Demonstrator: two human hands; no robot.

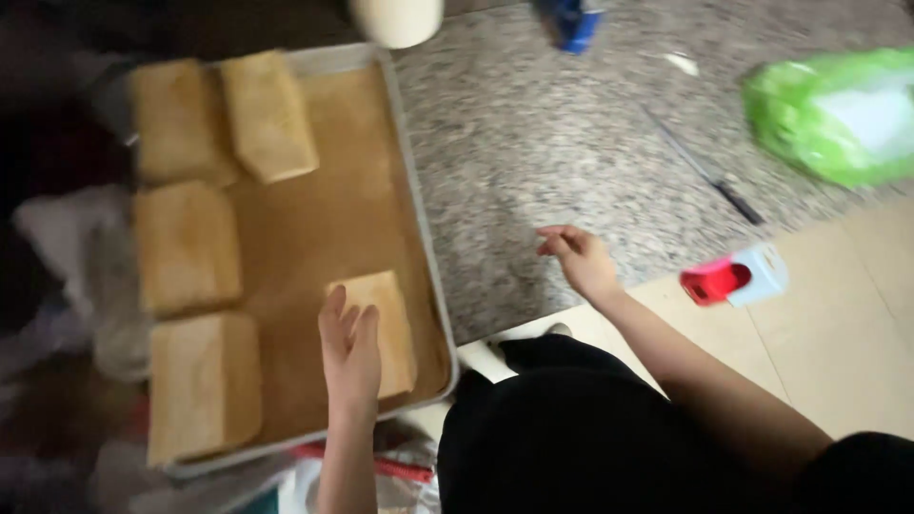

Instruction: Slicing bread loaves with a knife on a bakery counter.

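Head view: the left hand (pixel 348 354) is extended over the lower right part of a metal baking tray (pixel 416 190), fingers straight and spread flat, gripping nothing. Its fingertips rest on or just above the nearest bread slab (pixel 388 319); motion blur prevents telling whether contact exists. This slab lies in the lower right corner of the tray, just beside the right rim. The tray is lined with brown baking paper (pixel 333 214) and carries 5 golden-brown slabs in total: 2 at the top (pixel 269 114), 1 at the middle left (pixel 186 247), 1 at the lower left (pixel 205 385), and the 1 under the left hand. The right hand (pixel 581 259) hovers above the speckled granite surface (pixel 533 143), well apart from the tray, fingers loosely curled and empty. A thin dark knife (pixel 705 176) lies on the granite beyond the right hand. A green plastic bag (pixel 833 114) sits at the upper right. A red and pale blue small object (pixel 733 278) lies on the light floor tiles (pixel 857 324) near the right forearm. The person's dark-clothed leg (pixel 571 428) fills the lower centre.
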